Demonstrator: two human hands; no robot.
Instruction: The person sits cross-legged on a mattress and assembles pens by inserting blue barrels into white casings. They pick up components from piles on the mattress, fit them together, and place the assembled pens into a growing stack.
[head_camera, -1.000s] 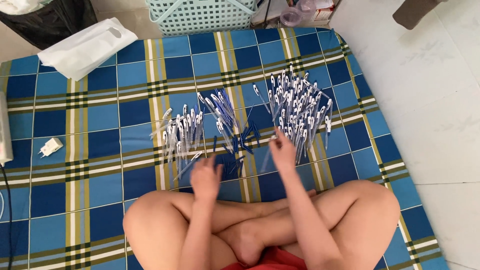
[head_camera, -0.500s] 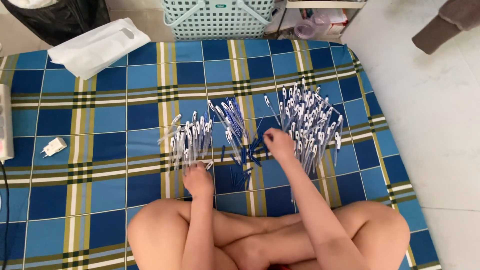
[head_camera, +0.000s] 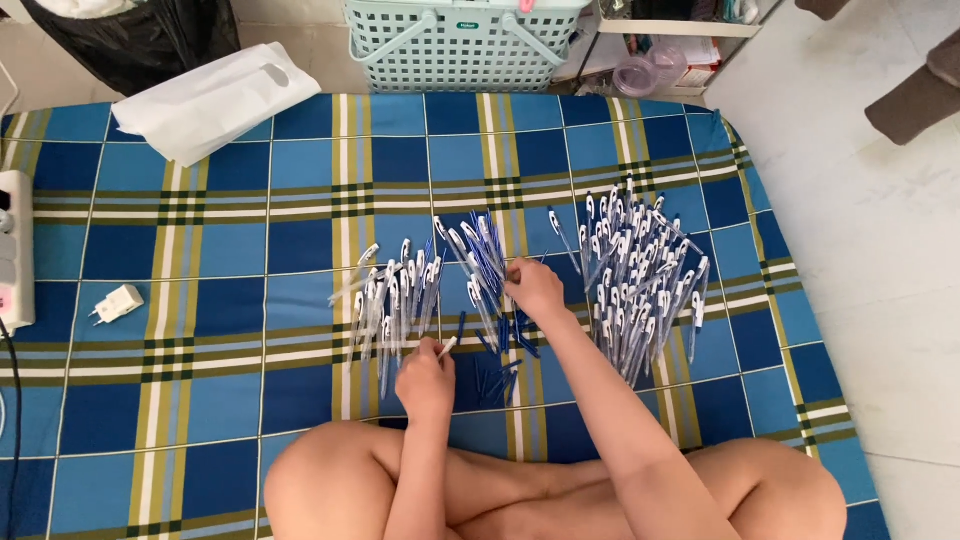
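Note:
I sit cross-legged on a blue plaid mat (head_camera: 220, 250) with pens spread before me. My left hand (head_camera: 425, 378) is closed around a white pen piece (head_camera: 447, 346) just below the left pile of white pens (head_camera: 395, 300). My right hand (head_camera: 535, 290) reaches into the middle pile of blue pens (head_camera: 482, 262), fingers pinched on one of them. A large pile of white and blue pens (head_camera: 640, 275) lies to the right of that hand. Loose blue pen parts (head_camera: 500, 375) sit between my hands.
A pale green plastic basket (head_camera: 465, 45) stands beyond the mat's far edge. A white plastic bag (head_camera: 215, 100) lies at the far left, a white charger plug (head_camera: 118, 303) and a power strip (head_camera: 15, 250) at the left edge. Tiled floor (head_camera: 880, 250) is on the right.
My right hand has moved left from the big right pile to the middle blue pile. My left hand stays below the left pile. The camera has tilted slightly, showing more of the basket.

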